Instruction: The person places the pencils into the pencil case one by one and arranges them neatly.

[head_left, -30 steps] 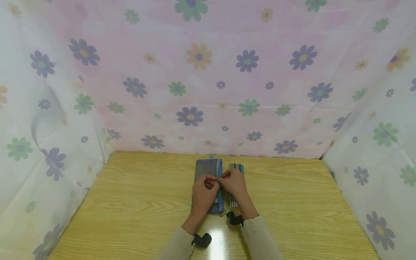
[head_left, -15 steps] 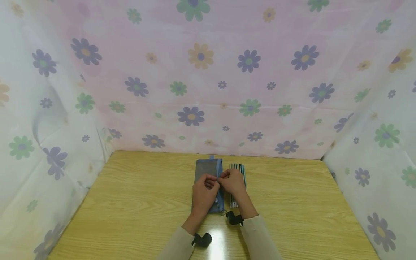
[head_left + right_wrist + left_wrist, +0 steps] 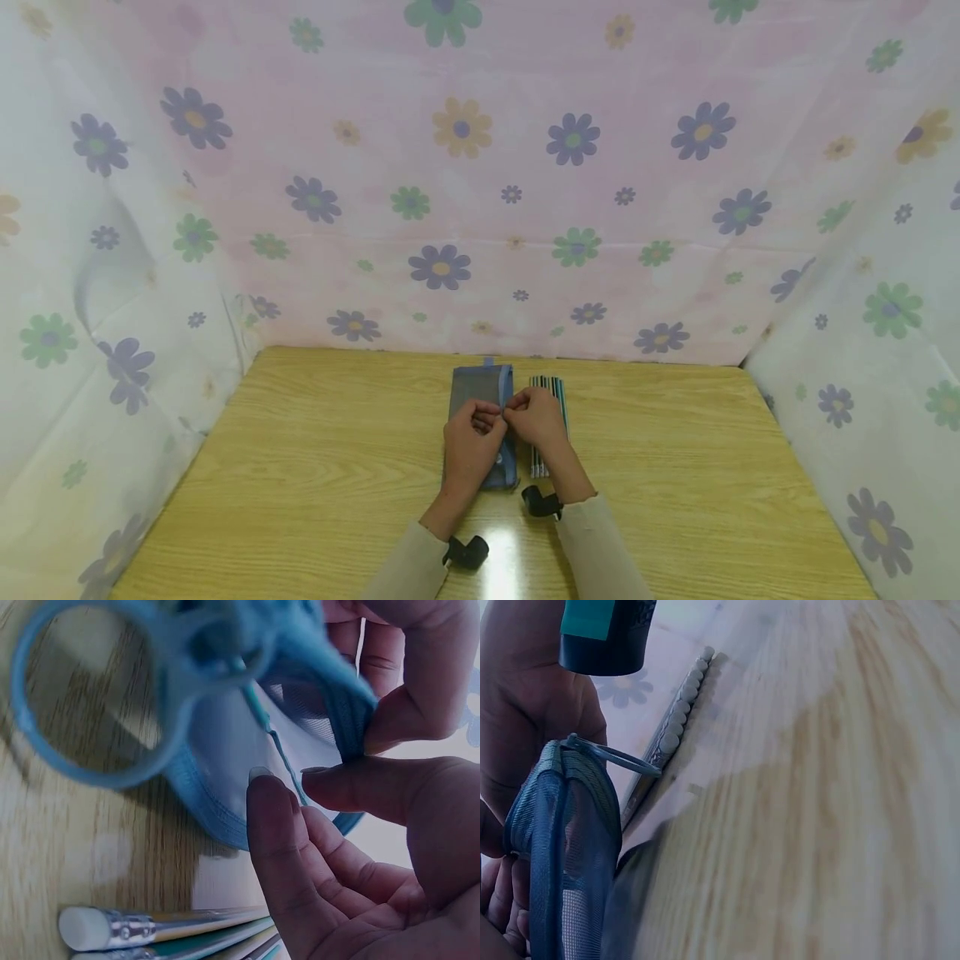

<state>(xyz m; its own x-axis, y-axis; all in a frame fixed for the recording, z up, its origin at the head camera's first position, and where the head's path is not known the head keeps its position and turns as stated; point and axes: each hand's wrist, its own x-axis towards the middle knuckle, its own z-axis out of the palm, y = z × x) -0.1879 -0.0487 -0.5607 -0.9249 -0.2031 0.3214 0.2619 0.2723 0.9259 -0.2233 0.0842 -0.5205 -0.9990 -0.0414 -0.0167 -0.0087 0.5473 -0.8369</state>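
A blue mesh zip pencil case (image 3: pixel 474 385) lies on the table, its long zipper side toward the right. My left hand (image 3: pixel 472 446) rests over it and pinches the zipper edge, seen at the upper right of the right wrist view. From the other side my right hand (image 3: pixel 538 421) meets it, thumb and fingertips curled in at the case's opening by a thin blue-green cord (image 3: pixel 285 759). How firmly those fingertips grip is hard to tell. A ring (image 3: pixel 619 756) hangs at the case's near end. Several striped pencils (image 3: pixel 558 396) lie side by side, partly under my right hand.
The wooden table (image 3: pixel 315 467) reaches back to a flowered cloth (image 3: pixel 480 217), with more cloth at both sides. Black wrist cameras (image 3: pixel 467 553) sit at both wrists. White pencil ends (image 3: pixel 84 928) show close by in the right wrist view.
Both hands stay at nearly the same spot on the pencil case. The ring at its near end shows less plainly than before. The pencils have not moved.
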